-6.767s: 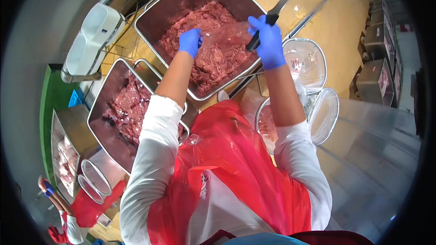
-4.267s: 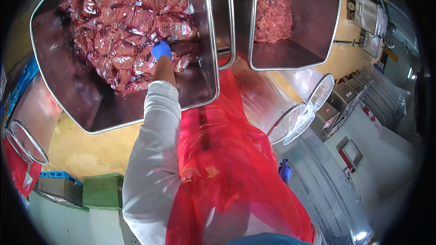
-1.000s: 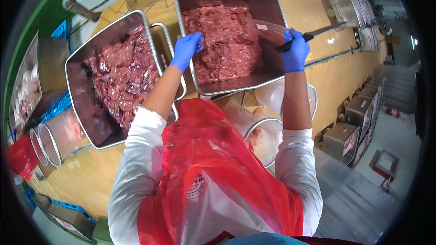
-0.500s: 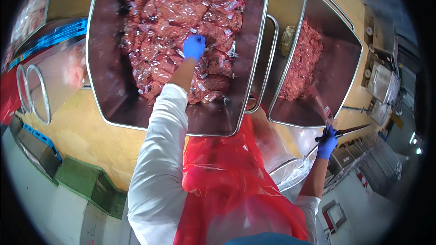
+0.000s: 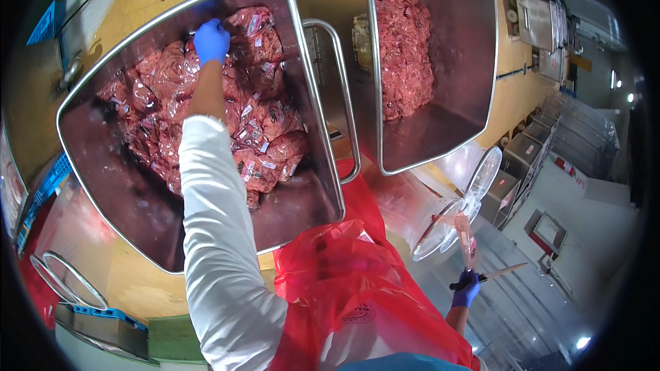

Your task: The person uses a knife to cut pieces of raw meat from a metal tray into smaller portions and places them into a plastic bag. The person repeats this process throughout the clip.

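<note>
My left hand (image 5: 212, 41), in a blue glove, reaches over the far side of a large steel bin (image 5: 103, 189). Its fingers are curled closed against the pile of red meat in clear, labelled plastic bags (image 5: 240, 99); whatever they grip is hidden. Off to the lower right, my right hand (image 5: 466, 291), also blue-gloved, is closed around the dark handle of a knife (image 5: 505, 272). The blade points right. From the same hand, a reddish-stained clear plastic bag (image 5: 465, 242) extends up beside an open hoop.
A second steel bin (image 5: 474, 62) to the right holds loose ground-looking meat (image 5: 405, 55). A tubular handle (image 5: 344, 96) juts between the bins. Clear plastic liner hangs on the metal hoop (image 5: 482, 172). Two more hoops (image 5: 69, 278) stand at the lower left, near blue crates.
The view has turned, shifting both bins leftward. My left hand has moved from the pile's middle to its far side. My right hand, still with the knife, is now lower, beside the lined hoop.
</note>
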A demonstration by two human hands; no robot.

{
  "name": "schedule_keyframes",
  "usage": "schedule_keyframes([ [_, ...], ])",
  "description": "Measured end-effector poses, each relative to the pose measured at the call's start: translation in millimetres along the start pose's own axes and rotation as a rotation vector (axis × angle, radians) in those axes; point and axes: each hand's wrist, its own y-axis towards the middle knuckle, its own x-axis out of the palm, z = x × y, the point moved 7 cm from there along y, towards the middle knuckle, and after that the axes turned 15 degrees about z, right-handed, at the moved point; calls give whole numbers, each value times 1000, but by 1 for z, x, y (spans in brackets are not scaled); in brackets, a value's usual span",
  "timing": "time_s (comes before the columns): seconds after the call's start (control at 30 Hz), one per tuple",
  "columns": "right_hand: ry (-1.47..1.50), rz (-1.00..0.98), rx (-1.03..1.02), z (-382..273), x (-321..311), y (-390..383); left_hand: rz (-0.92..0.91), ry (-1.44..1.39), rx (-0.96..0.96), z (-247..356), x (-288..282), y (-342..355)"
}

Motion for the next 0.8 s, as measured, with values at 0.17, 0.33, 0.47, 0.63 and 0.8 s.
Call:
schedule_keyframes([
  [0.17, -749, 212, 63, 77, -44, 13, -135, -37, 386, 75, -51, -29],
  [0.33, -217, -357, -103, 47, 144, -28, -284, -226, 566, 154, -164, -47],
  [0.47, -170, -984, -193, -51, 307, -228, -416, -372, 734, 257, -300, -50],
  [0.63, 370, -1645, -351, -161, 351, -461, -433, -352, 922, 371, -448, -74],
  [0.8, 477, -1612, -500, -224, 298, -481, -194, -604, 310, 404, -529, -108],
])
